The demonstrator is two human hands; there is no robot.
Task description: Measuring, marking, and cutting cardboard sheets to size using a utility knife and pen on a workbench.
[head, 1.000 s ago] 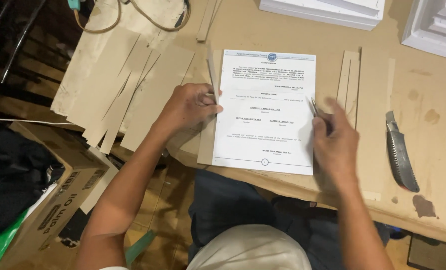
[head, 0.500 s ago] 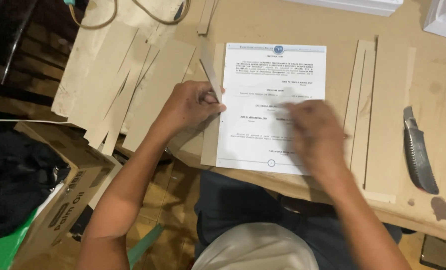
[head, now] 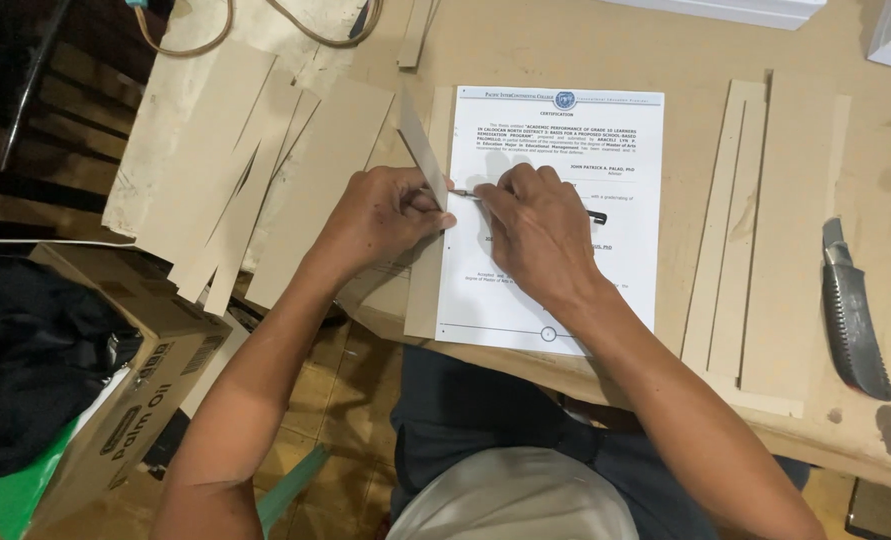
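Hands: left hand and right hand meet over the left margin of a printed white sheet lying on the counter.
Left fingers: closed on the lower end of a thin brown board strip, which rises tilted from the grip toward the far side, its long axis running away from the person.
Right fingers: pinched narrow on a slim dark tool, possibly a small blade; too little shows to be sure. Its tip points left, almost touching the left thumb and the strip's base.
Nearer hand: both are at the strip; only the left holds it.
Around: more cut strips lie right of the sheet, a utility knife beyond them, and board offcuts to the left.
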